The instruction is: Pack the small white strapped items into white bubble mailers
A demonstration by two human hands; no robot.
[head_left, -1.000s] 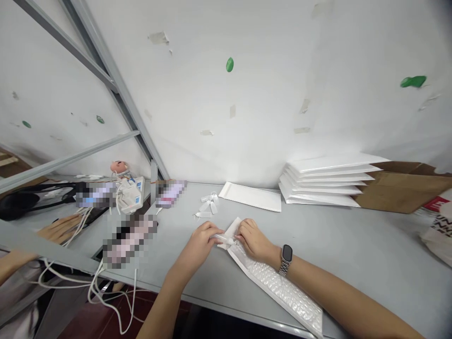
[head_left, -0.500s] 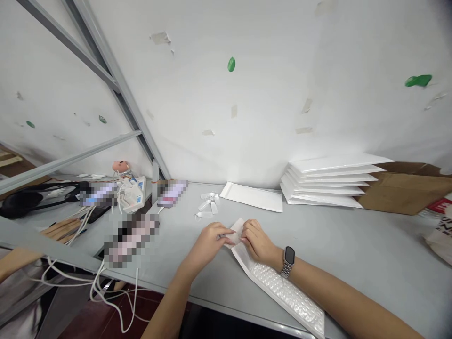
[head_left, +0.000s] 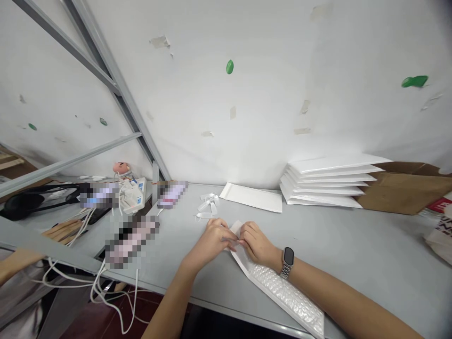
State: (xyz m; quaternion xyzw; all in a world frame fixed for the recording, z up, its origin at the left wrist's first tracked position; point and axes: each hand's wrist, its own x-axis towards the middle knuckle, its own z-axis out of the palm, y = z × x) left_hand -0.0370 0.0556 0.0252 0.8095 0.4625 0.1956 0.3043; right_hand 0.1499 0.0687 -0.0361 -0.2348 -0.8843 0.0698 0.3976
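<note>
A long bubble mailer, white at its edge with clear bubbles showing, lies slantwise across the table's front edge. Both hands meet at its far end, over a white flap. My left hand is closed, its fingertips pinching a thin, see-through strip at the flap. Close beside it, my right hand has its fingers curled and pressed onto the mailer's end; the fingertips are partly hidden. A watch sits on my right wrist. Beyond my left hand lie several small white plastic pieces.
A flat white mailer lies by the wall. Stacked white mailers lean near a cardboard box on the right. To the left are a metal post, white cables, a power strip, headphones and another person's hand.
My left hand has turned over and moved slightly right, bringing its fingers closer to my right hand at the flap. The right hand and mailer have barely moved.
</note>
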